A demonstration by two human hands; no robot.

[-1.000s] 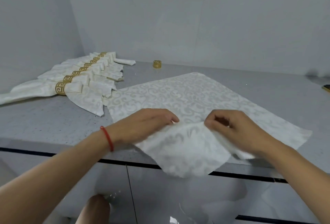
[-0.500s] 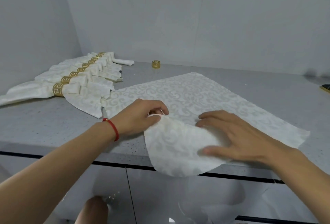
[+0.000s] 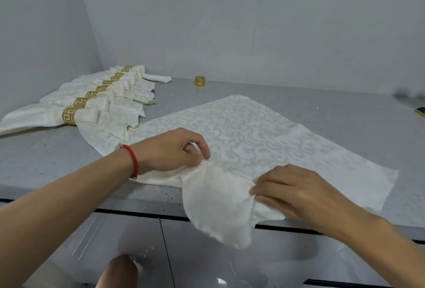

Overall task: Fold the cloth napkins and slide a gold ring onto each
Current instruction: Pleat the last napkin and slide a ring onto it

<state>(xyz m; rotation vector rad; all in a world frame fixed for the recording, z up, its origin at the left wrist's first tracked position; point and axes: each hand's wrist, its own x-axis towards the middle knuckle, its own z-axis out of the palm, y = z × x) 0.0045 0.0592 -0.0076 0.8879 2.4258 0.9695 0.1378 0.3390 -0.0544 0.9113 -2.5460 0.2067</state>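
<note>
The cream damask cloth napkin with the scroll pattern (image 3: 241, 136) lies spread as a diamond across the middle of the frame on the grey speckled tabletop (image 3: 46, 159). Its far corner points toward upper centre. Its near corner hangs off the front edge, low in the frame.

My left hand (image 3: 170, 149) pinches a gather of cloth at the napkin's near-left edge, thumb and forefinger closed on the fold. My right hand (image 3: 296, 191) sits lower right with fingers curled over the near edge. I judge its grip clamped on the cloth too, though the fingertips are partly buried in the fabric, so the pinch may be lighter than it looks. Between the two grips the hem runs left-high to right-low across the frame, and the loose flap sags below that line over the tabletop's edge.

What the next move turns on: the bulk of the napkin lies up-frame from both grips, so I think the next pleat has to be walked that way, along the diagonal toward the far corner.

The loose gold metal ring with the key pattern (image 3: 200, 81) stands upper centre, well beyond the far corner. My left hand is the nearer to it.

The finished napkins in gold rings (image 3: 96, 103) are stacked overlapping at upper left, with the nearest one touching the spread napkin's left corner.
</note>
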